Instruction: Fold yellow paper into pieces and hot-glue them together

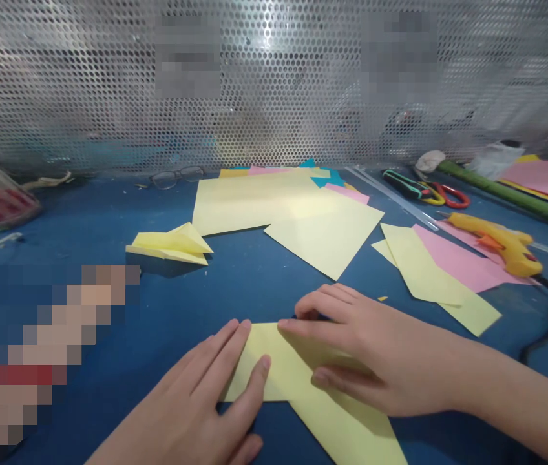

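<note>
A folded pale yellow sheet of paper (337, 420) lies on the blue tabletop in front of me, with a slanted fold and one strip running toward the lower right. My left hand (206, 387) rests on its left end, fingers stretched out and thumb apart. On the upper part of the same sheet is my right hand (371, 349); its index fingertip touches the top edge, the thumb is spread lower down, and the other fingers are bent. Beyond my left hand sits a folded yellow paper plane (170, 245). Flat yellow sheets (327, 239) lie farther back.
Yellow and pink pieces (463, 265) lie at right, near a yellow glue gun (501, 242) with a black cord. Behind are red-handled scissors (453, 195), a utility knife (406, 185), a green stick (511, 194) and glasses (177, 177). A perforated metal panel (274, 116) closes the back.
</note>
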Demonstrator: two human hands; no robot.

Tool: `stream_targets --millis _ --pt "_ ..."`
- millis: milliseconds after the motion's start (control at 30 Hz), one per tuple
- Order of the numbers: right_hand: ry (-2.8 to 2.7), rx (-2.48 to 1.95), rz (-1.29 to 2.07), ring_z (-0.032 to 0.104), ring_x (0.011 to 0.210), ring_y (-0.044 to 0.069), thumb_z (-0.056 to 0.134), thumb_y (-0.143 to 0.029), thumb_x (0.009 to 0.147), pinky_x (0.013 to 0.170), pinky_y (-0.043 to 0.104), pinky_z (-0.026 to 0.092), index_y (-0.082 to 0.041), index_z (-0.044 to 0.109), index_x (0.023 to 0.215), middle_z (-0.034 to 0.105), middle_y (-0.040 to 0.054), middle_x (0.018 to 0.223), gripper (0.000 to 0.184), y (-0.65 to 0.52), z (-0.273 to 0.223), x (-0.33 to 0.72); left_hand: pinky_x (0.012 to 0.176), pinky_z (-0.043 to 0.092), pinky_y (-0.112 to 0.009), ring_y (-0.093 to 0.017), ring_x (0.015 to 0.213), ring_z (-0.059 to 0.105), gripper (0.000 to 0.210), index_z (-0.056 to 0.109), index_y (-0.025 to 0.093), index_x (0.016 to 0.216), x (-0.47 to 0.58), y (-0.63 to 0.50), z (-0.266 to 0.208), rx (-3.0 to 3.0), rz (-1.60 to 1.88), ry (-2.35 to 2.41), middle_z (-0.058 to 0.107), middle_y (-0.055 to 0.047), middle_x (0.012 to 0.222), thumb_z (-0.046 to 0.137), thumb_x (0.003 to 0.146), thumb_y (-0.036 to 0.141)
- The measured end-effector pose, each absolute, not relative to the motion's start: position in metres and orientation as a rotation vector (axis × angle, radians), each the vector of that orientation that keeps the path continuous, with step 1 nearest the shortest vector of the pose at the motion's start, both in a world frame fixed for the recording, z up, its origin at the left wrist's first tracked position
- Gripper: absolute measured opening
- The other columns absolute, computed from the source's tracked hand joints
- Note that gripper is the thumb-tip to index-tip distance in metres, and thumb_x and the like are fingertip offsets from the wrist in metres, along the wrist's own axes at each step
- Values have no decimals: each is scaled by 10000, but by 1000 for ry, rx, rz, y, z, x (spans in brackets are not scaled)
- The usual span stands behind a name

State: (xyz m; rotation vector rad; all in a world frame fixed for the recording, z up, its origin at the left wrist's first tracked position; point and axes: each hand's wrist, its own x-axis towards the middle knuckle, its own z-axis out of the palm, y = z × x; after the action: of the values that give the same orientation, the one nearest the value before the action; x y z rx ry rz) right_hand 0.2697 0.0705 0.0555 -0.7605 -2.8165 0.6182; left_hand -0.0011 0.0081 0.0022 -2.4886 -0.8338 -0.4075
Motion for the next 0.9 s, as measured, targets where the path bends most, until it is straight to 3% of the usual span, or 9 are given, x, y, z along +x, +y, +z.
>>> stream_targets --millis 100,233,400,633,900 --pt "-2773 -790 634 554 1034 218 629 -215 929 914 345 457 -123 641 1278 603 108 1137 361 71 55 272 913 517 -358 -296 1289 508 421 570 176 1286 -1 11 4 -2510 -411 -822 545 -170 1428 381 917 250" --pt "-2712 -854 612 602 989 201 616 -169 942 846 317 486 -141 719 1140 634 90 1058 225 71 53 273 927 519 -365 -279 1276 502 416 585 224 1269 -3 11 7 -2539 -434 -858 538 -109 1451 427 889 290" --pt "-2644 -909 570 643 870 177 631 -169 929 720 276 516 -155 766 1016 657 69 961 161 72 49 274 961 495 -380 -279 1274 500 386 584 232 1255 -6 12 8 -2572 -435 -848 534 -106 1450 416 911 286" --pt "-2620 -970 393 635 732 163 606 -99 896 674 281 496 -140 782 809 676 58 802 200 70 54 277 1066 433 -434 -289 1303 498 371 556 218 1263 -1 11 22 -2643 -341 -867 538 -134 1448 442 915 272" --pt "-2664 -1139 358 607 660 170 616 -138 866 599 291 444 -213 766 708 643 34 709 231 69 63 291 1002 501 -442 -311 1284 538 420 537 205 1303 2 8 38 -2678 -68 -870 534 -156 1458 530 888 267"
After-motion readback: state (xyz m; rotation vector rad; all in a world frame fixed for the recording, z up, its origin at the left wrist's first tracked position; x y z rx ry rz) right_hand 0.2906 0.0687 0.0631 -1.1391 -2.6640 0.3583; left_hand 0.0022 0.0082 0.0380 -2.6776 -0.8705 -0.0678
